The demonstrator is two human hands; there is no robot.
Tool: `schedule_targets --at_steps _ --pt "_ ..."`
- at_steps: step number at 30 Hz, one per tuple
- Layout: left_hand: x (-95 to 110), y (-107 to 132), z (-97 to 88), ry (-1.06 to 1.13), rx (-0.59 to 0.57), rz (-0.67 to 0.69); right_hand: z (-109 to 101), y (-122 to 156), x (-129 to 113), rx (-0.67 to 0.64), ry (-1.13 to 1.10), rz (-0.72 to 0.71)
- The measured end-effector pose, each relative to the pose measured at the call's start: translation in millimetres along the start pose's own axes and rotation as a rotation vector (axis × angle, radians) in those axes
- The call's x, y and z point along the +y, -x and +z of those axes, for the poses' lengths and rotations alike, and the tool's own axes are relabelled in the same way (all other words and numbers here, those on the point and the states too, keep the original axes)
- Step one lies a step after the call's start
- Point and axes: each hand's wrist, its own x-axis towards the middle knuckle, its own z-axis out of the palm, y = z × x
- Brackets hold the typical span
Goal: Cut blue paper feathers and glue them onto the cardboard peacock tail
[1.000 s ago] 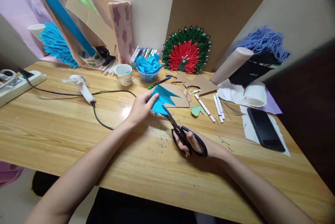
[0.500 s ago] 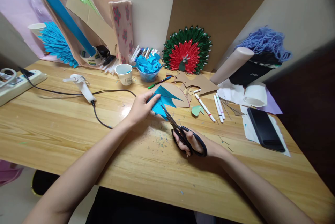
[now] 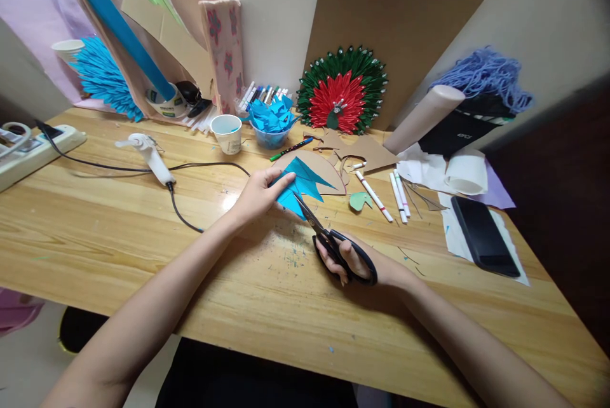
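Note:
My left hand [image 3: 260, 195] pinches a blue sheet of paper [image 3: 302, 182] with pointed, zigzag cuts along its right side. My right hand [image 3: 345, 258] is closed round the handles of black scissors [image 3: 328, 236], fingers through the loops. The blades point up and left, their tips at the lower part of the blue paper. Beneath and behind the paper lies a rounded piece of brown cardboard [image 3: 328, 173]. A small green paper cutout [image 3: 359, 201] rests just right of it. Tiny scraps are scattered on the wood below the paper.
A glue gun [image 3: 151, 160] with its black cord lies at left by a power strip [image 3: 42, 154]. Behind stand a paper cup [image 3: 226, 135] and a bowl of blue pieces [image 3: 271, 135]. Markers [image 3: 374, 197], a phone [image 3: 483, 236] and a red-green peacock craft [image 3: 340, 93] are to the right.
The left hand and blue paper have shifted slightly to the right. The scissors stay nearly in place, their tips still at the paper.

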Motion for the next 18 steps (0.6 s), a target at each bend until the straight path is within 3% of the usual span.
schedule_targets --at_steps 12,18 --pt "-1.9 -0.5 -5.3 0.043 -0.157 -0.079 -3.9 0.0 1.3 -0.032 -0.012 -0.001" --pt "1.6 2.3 -8.4 0.014 -0.329 -0.095 -9.3 4.8 -2.9 -0.125 0.031 -0.012"
